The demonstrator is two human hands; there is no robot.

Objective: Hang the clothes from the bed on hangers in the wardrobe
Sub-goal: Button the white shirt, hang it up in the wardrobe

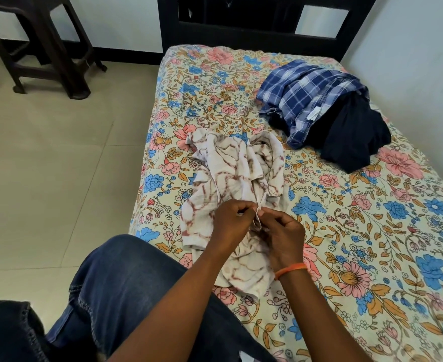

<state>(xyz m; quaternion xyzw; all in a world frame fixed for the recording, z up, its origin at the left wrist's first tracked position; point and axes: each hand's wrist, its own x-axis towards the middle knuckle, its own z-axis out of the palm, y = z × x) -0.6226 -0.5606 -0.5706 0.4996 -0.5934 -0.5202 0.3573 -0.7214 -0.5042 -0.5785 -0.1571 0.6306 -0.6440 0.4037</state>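
Observation:
A white shirt with brown marbled streaks (230, 173) lies crumpled on the near left part of the bed (372, 231). My left hand (230, 220) and my right hand (283, 236) meet over its lower part. Both pinch the shirt's front edge near a button, fingers curled. An orange band circles my right wrist. Farther back on the right lies a blue checked shirt (304, 100), partly over a dark navy garment (351, 137). No hanger or wardrobe is in view.
The bed carries a floral sheet and a dark headboard (254, 27) at the far end. A white wall runs along its right side. Dark stools (40, 48) stand on the tiled floor at the upper left. My knee in blue jeans (126, 288) is at the bed's edge.

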